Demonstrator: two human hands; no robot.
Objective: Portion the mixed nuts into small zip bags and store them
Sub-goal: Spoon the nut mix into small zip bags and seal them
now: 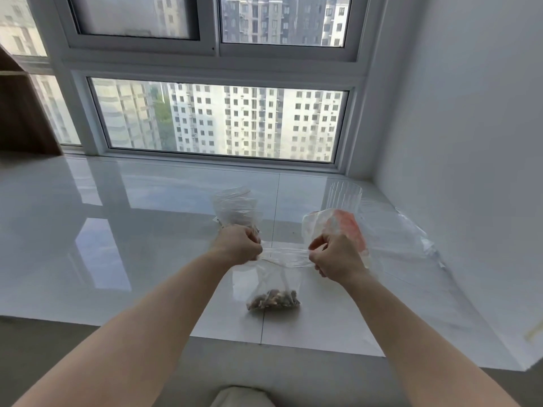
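Left hand (240, 244): fingers curled tight, pinching the left end of the zip bag's top edge.
Right hand (338, 254): fingers curled tight, pinching the right end of the same edge.
Zip bag (271, 284): stretched between both hands, its bottom on the sill (117, 230); holds nuts (273, 299) at the bottom.
Second bag (235, 207): just behind the zip bag's left end, upright; contents unclear.
Cup (345, 196): clear, behind the zip bag's right end.
Red-marked bag (346, 224): beside the right hand.

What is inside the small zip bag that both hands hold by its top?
Mixed nuts lie heaped at the bottom of the small zip bag; the rest looks empty. The left hand and right hand cover the top corners, so the seal's ends cannot be seen.
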